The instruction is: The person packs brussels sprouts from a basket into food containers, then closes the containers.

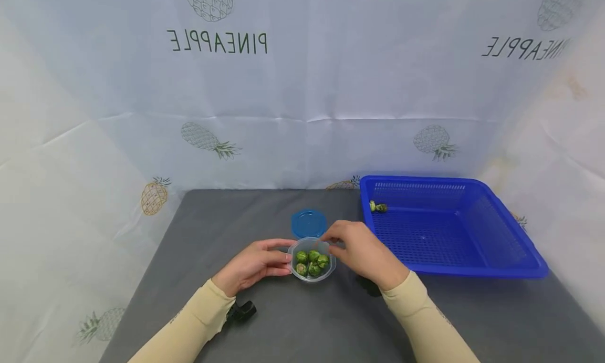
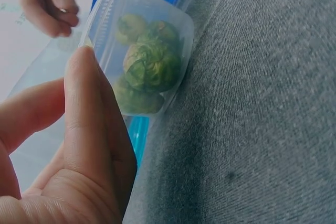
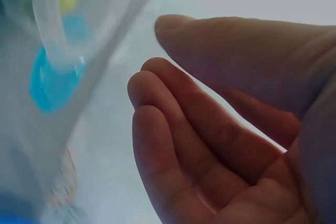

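Observation:
A clear plastic tub [image 1: 312,277] holding several green Brussels sprouts [image 1: 314,268] stands on the grey table, between both hands. My left hand [image 1: 257,263] is at the tub's left side, its fingertips against the wall and rim. In the left wrist view the sprouts [image 2: 152,66] show through the tub's translucent wall [image 2: 181,30]. My right hand [image 1: 356,247] hovers by the tub's right rim, palm inward. Seen from the right wrist, its loosely bent fingers [image 3: 157,145] and thumb stand apart, with nothing between them.
A blue lid [image 1: 309,224] lies on the table just behind the tub. To the right stands a large blue plastic basket [image 1: 425,268], with small pale-green pieces [image 1: 378,207] at its left inner corner. A pineapple-print cloth [image 1: 302,90] hangs behind the table.

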A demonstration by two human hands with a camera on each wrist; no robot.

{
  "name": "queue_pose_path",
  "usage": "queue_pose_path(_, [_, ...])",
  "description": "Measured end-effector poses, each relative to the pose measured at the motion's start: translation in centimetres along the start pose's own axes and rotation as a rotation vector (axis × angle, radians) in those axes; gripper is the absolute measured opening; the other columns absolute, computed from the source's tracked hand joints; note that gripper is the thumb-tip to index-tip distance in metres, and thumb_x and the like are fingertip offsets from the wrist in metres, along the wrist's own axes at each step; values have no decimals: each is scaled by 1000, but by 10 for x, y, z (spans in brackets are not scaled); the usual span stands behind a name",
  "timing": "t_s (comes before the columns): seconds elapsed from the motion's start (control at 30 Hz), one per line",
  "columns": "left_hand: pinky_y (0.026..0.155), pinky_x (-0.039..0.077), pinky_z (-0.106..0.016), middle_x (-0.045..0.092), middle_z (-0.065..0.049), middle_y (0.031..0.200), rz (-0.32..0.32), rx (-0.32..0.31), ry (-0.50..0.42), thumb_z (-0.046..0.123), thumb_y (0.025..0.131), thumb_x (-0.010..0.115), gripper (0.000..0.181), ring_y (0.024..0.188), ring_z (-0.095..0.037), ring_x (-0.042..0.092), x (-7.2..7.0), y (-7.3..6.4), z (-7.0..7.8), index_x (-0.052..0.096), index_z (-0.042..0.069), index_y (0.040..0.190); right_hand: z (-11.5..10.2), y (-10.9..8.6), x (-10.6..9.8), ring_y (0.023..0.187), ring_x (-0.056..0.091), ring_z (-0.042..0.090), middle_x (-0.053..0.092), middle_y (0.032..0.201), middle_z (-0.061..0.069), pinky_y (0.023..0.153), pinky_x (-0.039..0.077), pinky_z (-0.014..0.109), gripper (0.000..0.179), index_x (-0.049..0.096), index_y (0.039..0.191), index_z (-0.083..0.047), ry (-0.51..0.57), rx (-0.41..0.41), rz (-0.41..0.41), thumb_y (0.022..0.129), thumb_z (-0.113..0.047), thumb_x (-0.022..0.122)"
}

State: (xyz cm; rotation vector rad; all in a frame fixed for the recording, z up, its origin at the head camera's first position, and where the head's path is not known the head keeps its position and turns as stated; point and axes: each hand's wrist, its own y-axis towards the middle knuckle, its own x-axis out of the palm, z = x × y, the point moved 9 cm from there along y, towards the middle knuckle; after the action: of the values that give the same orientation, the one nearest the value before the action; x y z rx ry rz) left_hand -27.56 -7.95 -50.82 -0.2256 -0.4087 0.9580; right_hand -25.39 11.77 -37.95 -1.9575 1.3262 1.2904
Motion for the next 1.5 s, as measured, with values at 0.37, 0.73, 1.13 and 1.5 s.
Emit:
queue_pose_path(0.37, [92,67,-30,73,-13,118,12,13,-19,9,104,72,60,97,-16,79,-6,-6,-2,51,5,160,106,18,-97,111,75,29,79,123,9,97,62,54,24,79,127,-13,30,222,21,105,-17,72])
queue_pose_path(0.73, [90,68,-30,73,-12,115,12,9,-31,8,104,72,60,95,-15,79,-5,-6,-6,52,4,159,223,27,-56,135,65,45,64,148,27,115,55,57,42,68,143,2,310,449,-155,105,-18,71])
queue_pose_path(1.13, [88,68,-29,73,-10,112,8,-3,-35,7,103,73,59,93,-15,79,0,-5,-5,53,5,158,251,27,-42,119,76,36,77,128,22,104,63,50,36,76,130,3,332,538,-169,102,-19,76])
queue_pose_path(1.5, [88,68,-29,73,-10,112,10,-12,-30,8,102,74,59,91,-13,78,1,-2,-3,54,6,158,249,23,-44,118,75,36,75,131,25,103,64,49,34,78,125,5,335,567,-119,101,-20,78])
